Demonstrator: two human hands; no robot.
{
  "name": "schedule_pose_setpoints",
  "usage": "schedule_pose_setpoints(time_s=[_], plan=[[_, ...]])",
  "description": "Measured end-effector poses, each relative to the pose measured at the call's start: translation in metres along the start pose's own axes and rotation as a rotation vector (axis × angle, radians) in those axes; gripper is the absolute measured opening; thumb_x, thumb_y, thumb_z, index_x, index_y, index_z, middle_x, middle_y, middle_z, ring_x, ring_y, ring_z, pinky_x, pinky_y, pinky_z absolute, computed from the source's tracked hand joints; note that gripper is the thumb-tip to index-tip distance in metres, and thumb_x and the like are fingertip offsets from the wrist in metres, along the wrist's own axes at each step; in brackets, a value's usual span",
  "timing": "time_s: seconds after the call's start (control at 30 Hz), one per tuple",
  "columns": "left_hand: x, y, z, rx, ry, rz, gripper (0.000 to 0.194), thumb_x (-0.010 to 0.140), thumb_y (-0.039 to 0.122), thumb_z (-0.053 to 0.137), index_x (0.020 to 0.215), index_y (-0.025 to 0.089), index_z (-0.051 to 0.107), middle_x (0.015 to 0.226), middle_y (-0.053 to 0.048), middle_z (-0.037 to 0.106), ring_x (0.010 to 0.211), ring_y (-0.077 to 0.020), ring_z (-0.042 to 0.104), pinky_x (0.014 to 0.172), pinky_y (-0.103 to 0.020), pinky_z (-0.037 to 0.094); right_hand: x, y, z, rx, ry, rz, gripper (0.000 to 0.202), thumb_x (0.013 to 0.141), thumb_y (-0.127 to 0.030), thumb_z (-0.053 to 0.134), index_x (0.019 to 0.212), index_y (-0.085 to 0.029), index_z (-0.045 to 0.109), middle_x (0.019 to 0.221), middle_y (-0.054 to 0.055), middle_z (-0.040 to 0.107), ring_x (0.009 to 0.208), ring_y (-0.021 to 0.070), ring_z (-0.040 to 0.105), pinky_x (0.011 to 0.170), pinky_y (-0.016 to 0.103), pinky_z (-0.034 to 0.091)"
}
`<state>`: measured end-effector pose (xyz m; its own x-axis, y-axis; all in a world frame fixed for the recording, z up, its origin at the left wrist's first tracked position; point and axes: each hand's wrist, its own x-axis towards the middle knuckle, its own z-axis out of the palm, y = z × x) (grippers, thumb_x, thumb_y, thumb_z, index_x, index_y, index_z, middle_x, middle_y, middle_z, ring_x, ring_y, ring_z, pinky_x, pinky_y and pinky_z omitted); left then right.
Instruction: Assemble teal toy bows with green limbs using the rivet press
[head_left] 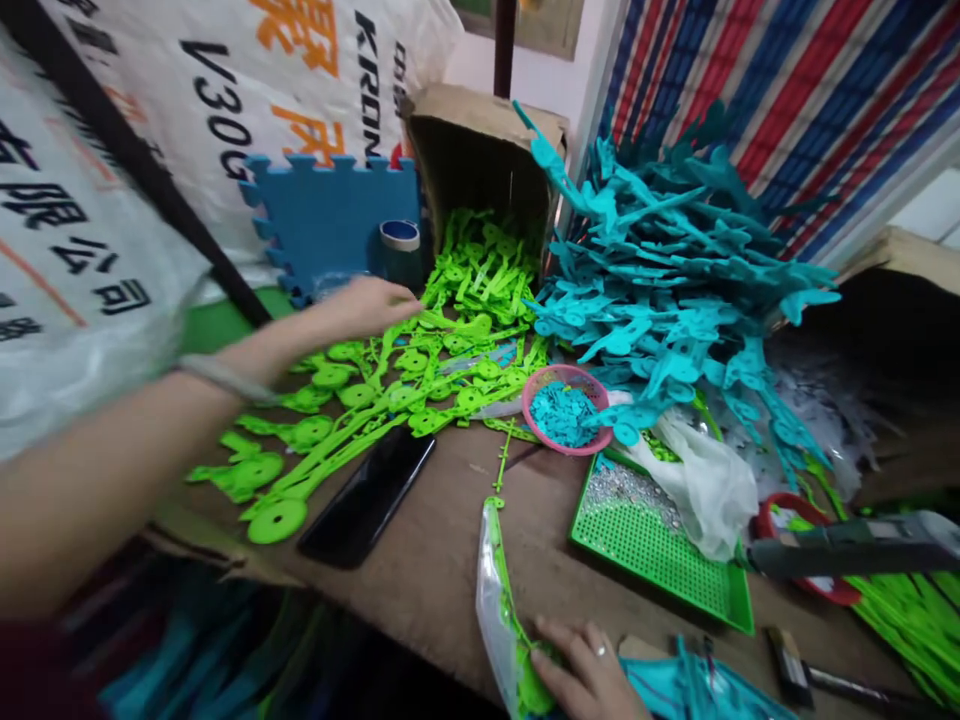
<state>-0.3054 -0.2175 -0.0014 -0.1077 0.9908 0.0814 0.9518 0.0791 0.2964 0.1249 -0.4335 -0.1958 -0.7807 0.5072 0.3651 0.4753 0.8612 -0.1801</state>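
Note:
My left hand [367,305] stretches over the heap of bright green flat plastic pieces [420,360], with its fingers close together and pointing right. Blur and the angle hide whether anything is between those fingertips. Down at the front edge, my right hand [589,670] has its thumb and fingers closed on the lower end of a long green plastic piece [506,580]. Clear film or thin clear plastic runs along that piece's left side, and a thin notched green strip [504,455] lies beyond its upper tip. A dark phone [367,500] lies left of it.
A tall stack of turquoise plastic pieces [660,270] rises at the back right. Before it stand a pink basket [568,448] of turquoise bits and a green perforated tray [675,560]. A cardboard box [487,115], brush [787,665], cup [400,255] and grey handle-like tool [855,545] are also around.

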Motion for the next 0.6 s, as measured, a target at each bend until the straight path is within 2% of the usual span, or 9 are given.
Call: schedule_pose_setpoints(time_s=[0.07, 0.13, 0.2, 0.23, 0.3, 0.37, 0.43, 0.5, 0.6], plan=[[-0.032, -0.002, -0.024, -0.011, -0.045, -0.004, 0.042, 0.095, 0.047, 0.052, 0.099, 0.011, 0.073, 0.074, 0.004, 0.064, 0.075, -0.0119, 0.054, 0.071, -0.019, 0.038, 0.015, -0.003, -0.026, 0.026, 0.059, 0.003, 0.057, 0.099, -0.047, 0.055, 0.148, -0.018, 0.048, 0.140, 0.019, 0.062, 0.125, 0.0284, 0.064, 0.092, 0.040, 0.063], [-0.071, 0.008, -0.033, -0.132, -0.289, 0.035, 0.049, 0.080, 0.064, 0.062, 0.087, 0.017, 0.076, 0.060, 0.006, 0.055, 0.061, -0.0097, 0.046, 0.058, -0.017, 0.032, 0.036, -0.009, -0.055, 0.038, 0.137, 0.090, 0.077, 0.095, -0.058, 0.055, 0.154, -0.011, 0.038, 0.149, 0.026, 0.049, 0.138, 0.0345, 0.053, 0.098, 0.046, 0.060], [-0.110, 0.027, -0.026, -0.284, -0.549, 0.140, 0.052, 0.071, 0.071, 0.067, 0.075, 0.019, 0.074, 0.060, 0.005, 0.055, 0.059, -0.0102, 0.046, 0.054, -0.019, 0.032, 0.060, -0.015, -0.079, 0.023, 0.151, -0.018, 0.066, 0.096, -0.045, 0.060, 0.153, -0.017, 0.039, 0.147, 0.023, 0.051, 0.133, 0.0333, 0.055, 0.100, 0.049, 0.058], [-0.127, 0.038, -0.019, -0.350, -0.628, 0.162, 0.051, 0.069, 0.070, 0.067, 0.068, 0.019, 0.072, 0.058, 0.004, 0.053, 0.057, -0.0101, 0.044, 0.053, -0.019, 0.032, 0.071, -0.019, -0.087, 0.027, 0.094, -0.126, 0.056, 0.098, -0.033, 0.059, 0.149, -0.017, 0.044, 0.141, 0.020, 0.058, 0.123, 0.0284, 0.061, 0.096, 0.043, 0.059], [-0.151, 0.059, -0.001, -0.487, -0.731, 0.149, 0.048, 0.067, 0.066, 0.068, 0.058, 0.019, 0.065, 0.054, 0.003, 0.043, 0.051, -0.0084, 0.036, 0.048, -0.021, 0.027, 0.085, -0.024, -0.095, 0.040, -0.021, -0.314, 0.040, 0.099, -0.016, 0.053, 0.139, -0.014, 0.055, 0.128, 0.016, 0.068, 0.103, 0.0206, 0.066, 0.085, 0.032, 0.060], [-0.159, 0.072, 0.018, -0.646, -0.784, 0.076, 0.044, 0.065, 0.060, 0.068, 0.053, 0.019, 0.055, 0.049, 0.005, 0.030, 0.046, -0.0064, 0.024, 0.044, -0.022, 0.018, 0.088, -0.028, -0.096, 0.059, -0.131, -0.355, 0.035, 0.101, -0.018, 0.051, 0.134, -0.011, 0.060, 0.126, 0.015, 0.070, 0.099, 0.0188, 0.065, 0.079, 0.028, 0.059], [-0.151, 0.077, 0.035, -0.771, -0.814, -0.001, 0.042, 0.065, 0.054, 0.068, 0.053, 0.021, 0.045, 0.048, 0.008, 0.020, 0.044, -0.0053, 0.016, 0.044, -0.022, 0.013, 0.083, -0.028, -0.094, 0.062, -0.206, -0.281, 0.036, 0.102, -0.025, 0.051, 0.136, -0.014, 0.059, 0.132, 0.016, 0.066, 0.107, 0.0203, 0.064, 0.082, 0.029, 0.058], [-0.139, 0.080, 0.052, -0.774, -0.774, -0.046, 0.040, 0.071, 0.051, 0.067, 0.056, 0.022, 0.044, 0.049, 0.008, 0.020, 0.043, -0.0056, 0.018, 0.045, -0.022, 0.016, 0.073, -0.023, -0.092, 0.066, -0.229, -0.208, 0.038, 0.102, -0.022, 0.049, 0.139, -0.017, 0.057, 0.136, 0.015, 0.064, 0.114, 0.0216, 0.062, 0.088, 0.032, 0.058], [-0.136, 0.081, 0.071, -0.584, -0.422, -0.061, 0.031, 0.083, 0.049, 0.062, 0.081, 0.018, 0.061, 0.059, 0.003, 0.046, 0.052, -0.0123, 0.047, 0.056, -0.026, 0.038, 0.057, -0.012, -0.087, 0.124, -0.146, -0.099, 0.035, 0.100, -0.021, 0.053, 0.135, -0.018, 0.059, 0.131, 0.015, 0.066, 0.118, 0.0239, 0.059, 0.095, 0.040, 0.057]])
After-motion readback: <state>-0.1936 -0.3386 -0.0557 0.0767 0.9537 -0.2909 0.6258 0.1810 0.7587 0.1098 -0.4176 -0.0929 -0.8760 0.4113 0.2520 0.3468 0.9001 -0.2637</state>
